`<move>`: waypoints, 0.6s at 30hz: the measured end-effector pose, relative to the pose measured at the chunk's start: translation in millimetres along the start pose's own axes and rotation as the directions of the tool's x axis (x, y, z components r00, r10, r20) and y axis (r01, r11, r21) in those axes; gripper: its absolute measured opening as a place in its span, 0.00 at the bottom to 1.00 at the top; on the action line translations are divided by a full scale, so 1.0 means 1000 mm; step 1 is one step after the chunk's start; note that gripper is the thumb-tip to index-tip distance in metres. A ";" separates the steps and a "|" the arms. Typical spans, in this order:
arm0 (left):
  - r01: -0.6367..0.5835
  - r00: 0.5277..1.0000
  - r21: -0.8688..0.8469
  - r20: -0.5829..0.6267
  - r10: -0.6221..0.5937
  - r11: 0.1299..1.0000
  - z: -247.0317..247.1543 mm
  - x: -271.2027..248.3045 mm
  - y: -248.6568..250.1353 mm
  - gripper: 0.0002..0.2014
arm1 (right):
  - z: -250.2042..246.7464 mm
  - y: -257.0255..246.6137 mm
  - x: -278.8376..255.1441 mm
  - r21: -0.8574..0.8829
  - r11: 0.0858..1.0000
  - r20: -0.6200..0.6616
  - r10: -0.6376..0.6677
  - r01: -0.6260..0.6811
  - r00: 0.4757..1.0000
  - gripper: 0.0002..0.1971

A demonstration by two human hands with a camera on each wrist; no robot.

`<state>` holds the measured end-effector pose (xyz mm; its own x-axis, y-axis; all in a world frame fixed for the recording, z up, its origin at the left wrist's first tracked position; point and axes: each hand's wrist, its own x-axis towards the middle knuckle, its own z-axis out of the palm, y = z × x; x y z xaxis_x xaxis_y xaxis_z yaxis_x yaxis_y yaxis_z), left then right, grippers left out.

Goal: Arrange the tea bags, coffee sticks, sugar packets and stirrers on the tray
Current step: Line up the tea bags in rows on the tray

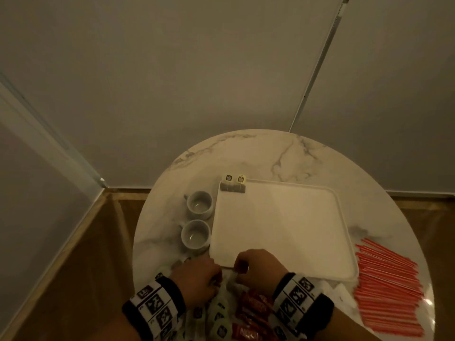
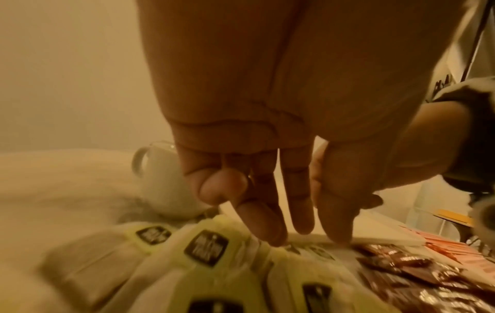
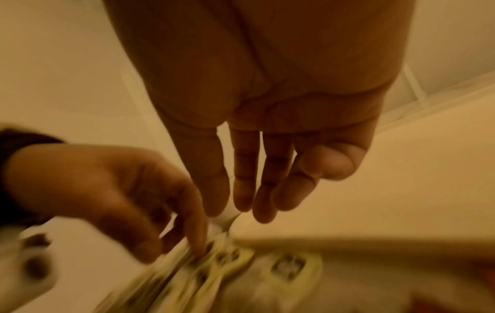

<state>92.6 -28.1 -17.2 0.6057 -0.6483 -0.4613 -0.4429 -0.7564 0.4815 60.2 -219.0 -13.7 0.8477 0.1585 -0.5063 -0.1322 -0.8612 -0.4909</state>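
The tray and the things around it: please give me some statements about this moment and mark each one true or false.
1. Two tea bags lie at the far left corner of the tray. True.
2. The two cups stand on the tray. False: they stand on the table, left of the tray.
3. The red stirrers lie on the table, right of the tray. True.
4. The coffee sticks are already on the tray. False: they lie in front of it, near the hands.
5. Both hands, left and right, are over the tea bag pile. True.
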 end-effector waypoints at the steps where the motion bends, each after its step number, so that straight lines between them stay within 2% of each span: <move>1: -0.002 1.000 0.013 -0.015 0.003 1.000 0.003 -0.004 0.001 0.07 | 0.008 -0.003 -0.006 -0.019 1.000 0.012 -0.003 0.003 1.000 0.11; 5: -0.005 1.000 0.068 -0.029 0.007 0.998 0.017 -0.011 -0.006 0.10 | 0.031 -0.013 -0.018 -0.105 0.994 0.063 0.010 -0.004 0.998 0.11; 8: -0.007 0.997 0.100 -0.082 0.015 0.995 0.027 -0.013 -0.008 0.10 | 0.041 -0.021 -0.023 -0.163 0.986 0.043 0.040 -0.033 0.998 0.10; 11: 0.017 0.988 0.102 -0.154 -0.001 0.995 0.034 -0.013 -0.008 0.11 | 0.046 -0.026 -0.024 -0.114 0.990 0.010 0.082 -0.080 0.997 0.11; 15: 0.066 0.983 0.135 -0.176 -0.041 0.989 0.038 -0.012 -0.007 0.09 | 0.049 -0.029 -0.023 -0.048 0.992 0.016 0.115 -0.114 0.993 0.11; 18: 0.090 0.973 0.041 -0.215 -0.079 0.995 0.034 -0.014 -0.002 0.05 | 0.048 -0.030 -0.022 -0.018 0.993 0.034 0.121 -0.120 0.992 0.12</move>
<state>62.8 -20.9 -37.3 0.7667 -0.5523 -0.3274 -0.4131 -0.8147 0.4070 20.4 -173.0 -21.8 0.8079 0.0696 -0.5852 -0.2239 -0.8823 -0.4140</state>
